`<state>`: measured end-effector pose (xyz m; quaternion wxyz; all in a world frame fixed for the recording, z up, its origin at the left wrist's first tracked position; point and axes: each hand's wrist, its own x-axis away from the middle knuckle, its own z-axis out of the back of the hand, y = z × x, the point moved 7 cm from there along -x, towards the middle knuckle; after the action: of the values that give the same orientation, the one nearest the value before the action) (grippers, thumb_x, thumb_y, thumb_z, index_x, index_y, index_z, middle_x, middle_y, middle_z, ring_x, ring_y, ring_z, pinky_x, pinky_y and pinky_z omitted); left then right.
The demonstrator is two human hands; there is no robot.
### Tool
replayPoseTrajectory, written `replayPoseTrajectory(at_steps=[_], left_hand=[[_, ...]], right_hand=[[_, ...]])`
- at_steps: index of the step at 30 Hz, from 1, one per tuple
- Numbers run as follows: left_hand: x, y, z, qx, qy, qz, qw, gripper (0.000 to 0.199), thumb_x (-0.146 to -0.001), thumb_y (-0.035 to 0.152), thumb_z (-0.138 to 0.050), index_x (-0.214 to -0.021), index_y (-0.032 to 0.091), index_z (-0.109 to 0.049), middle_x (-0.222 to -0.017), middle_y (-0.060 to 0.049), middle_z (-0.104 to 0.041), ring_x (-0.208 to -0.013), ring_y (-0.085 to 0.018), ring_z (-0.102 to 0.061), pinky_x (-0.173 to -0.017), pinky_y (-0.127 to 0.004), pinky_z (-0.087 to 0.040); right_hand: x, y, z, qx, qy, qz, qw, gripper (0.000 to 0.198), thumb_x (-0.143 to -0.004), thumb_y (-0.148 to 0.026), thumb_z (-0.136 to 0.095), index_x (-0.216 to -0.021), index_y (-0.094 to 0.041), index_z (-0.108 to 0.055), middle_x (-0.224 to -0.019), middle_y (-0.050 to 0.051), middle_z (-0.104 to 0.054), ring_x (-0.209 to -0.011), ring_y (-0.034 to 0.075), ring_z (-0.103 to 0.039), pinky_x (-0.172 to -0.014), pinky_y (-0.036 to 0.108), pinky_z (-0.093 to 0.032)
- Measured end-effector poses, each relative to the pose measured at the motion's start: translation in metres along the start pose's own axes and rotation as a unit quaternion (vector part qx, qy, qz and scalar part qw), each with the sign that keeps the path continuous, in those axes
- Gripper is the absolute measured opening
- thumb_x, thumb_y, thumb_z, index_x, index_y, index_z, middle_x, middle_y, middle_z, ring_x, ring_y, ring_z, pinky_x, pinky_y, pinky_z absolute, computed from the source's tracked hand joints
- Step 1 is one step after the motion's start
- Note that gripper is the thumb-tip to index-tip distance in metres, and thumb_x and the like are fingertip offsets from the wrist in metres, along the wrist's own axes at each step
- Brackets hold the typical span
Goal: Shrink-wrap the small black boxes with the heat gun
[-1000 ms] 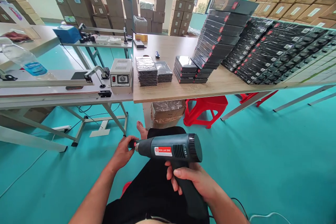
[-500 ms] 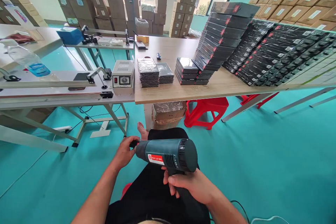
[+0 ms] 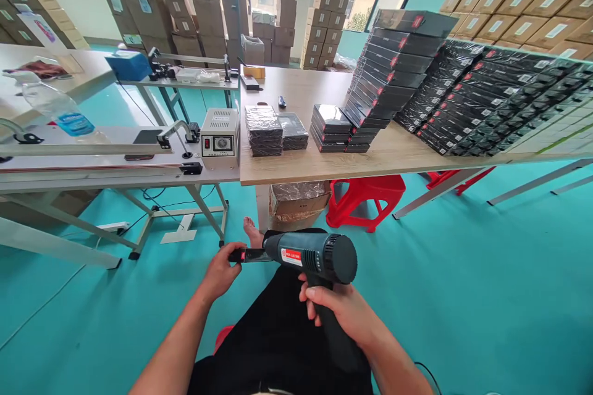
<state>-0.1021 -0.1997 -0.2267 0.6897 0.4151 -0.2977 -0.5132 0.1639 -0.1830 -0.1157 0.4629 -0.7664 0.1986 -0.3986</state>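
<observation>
The heat gun lies level above the lap. The right hand is wrapped around its grip; the left hand pinches its nozzle. Ahead stand the wooden table, black box stacks, a red stool and a sealing machine.

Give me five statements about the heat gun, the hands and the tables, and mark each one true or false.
1. The right hand grips the handle of the heat gun. True.
2. The left hand rests on the wooden table. False: it holds a thin dark box at the gun's nozzle.
3. The red stool stands on top of the table. False: it is under it.
4. Stacks of black boxes stand on the wooden table. True.
5. The water bottle stands upright. False: it lies on its side.
</observation>
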Motion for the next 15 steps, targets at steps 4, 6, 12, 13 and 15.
replayPoseTrajectory(at_steps=[4, 6, 12, 13, 15], left_hand=[[-0.001, -0.002, -0.002, 0.007, 0.008, 0.005, 1.000, 0.043, -0.063, 0.012, -0.049, -0.104, 0.021, -0.059, -0.106, -0.004, -0.062, -0.099, -0.023, -0.056, -0.087, -0.034, -0.043], [-0.002, -0.002, -0.003, 0.005, 0.006, 0.015, 1.000, 0.041, -0.064, 0.013, -0.049, -0.103, 0.021, -0.059, -0.103, -0.003, -0.063, -0.094, -0.022, -0.057, -0.084, -0.033, -0.044], [-0.001, -0.002, 0.003, 0.002, 0.018, 0.035, 0.999, 0.044, -0.062, 0.012, -0.045, -0.103, 0.020, -0.059, -0.103, -0.003, -0.063, -0.096, -0.022, -0.057, -0.082, -0.031, -0.044], [-0.001, -0.002, 0.004, 0.003, 0.022, 0.033, 0.999, 0.044, -0.062, 0.012, -0.045, -0.102, 0.020, -0.059, -0.105, -0.003, -0.063, -0.098, -0.022, -0.056, -0.083, -0.031, -0.044], [-0.001, -0.002, 0.006, 0.003, 0.031, 0.028, 0.999, 0.044, -0.061, 0.012, -0.045, -0.102, 0.020, -0.059, -0.107, -0.003, -0.063, -0.100, -0.022, -0.056, -0.086, -0.032, -0.043]], right_hand=[[0.004, 0.008, -0.011, -0.025, -0.085, -0.029, 0.996, 0.030, -0.073, -0.023, -0.064, -0.101, -0.013, -0.062, -0.081, 0.006, -0.065, -0.058, 0.015, -0.058, -0.052, 0.028, -0.045], [0.002, 0.008, -0.014, -0.046, -0.085, -0.007, 0.995, 0.033, -0.073, -0.025, -0.065, -0.103, -0.013, -0.062, -0.084, 0.007, -0.065, -0.059, 0.015, -0.059, -0.052, 0.028, -0.045], [0.000, 0.009, 0.027, -0.019, 0.055, -0.038, 0.998, 0.029, -0.075, -0.029, -0.062, -0.100, -0.013, -0.062, -0.081, 0.006, -0.065, -0.060, 0.015, -0.059, -0.052, 0.028, -0.046], [0.001, 0.010, 0.028, -0.018, 0.033, -0.047, 0.998, 0.029, -0.075, -0.029, -0.062, -0.099, -0.013, -0.062, -0.081, 0.007, -0.065, -0.060, 0.015, -0.059, -0.051, 0.028, -0.046], [0.004, 0.009, 0.025, -0.030, -0.004, -0.047, 0.998, 0.030, -0.075, -0.028, -0.062, -0.101, -0.013, -0.061, -0.083, 0.007, -0.065, -0.061, 0.015, -0.059, -0.051, 0.028, -0.046]])
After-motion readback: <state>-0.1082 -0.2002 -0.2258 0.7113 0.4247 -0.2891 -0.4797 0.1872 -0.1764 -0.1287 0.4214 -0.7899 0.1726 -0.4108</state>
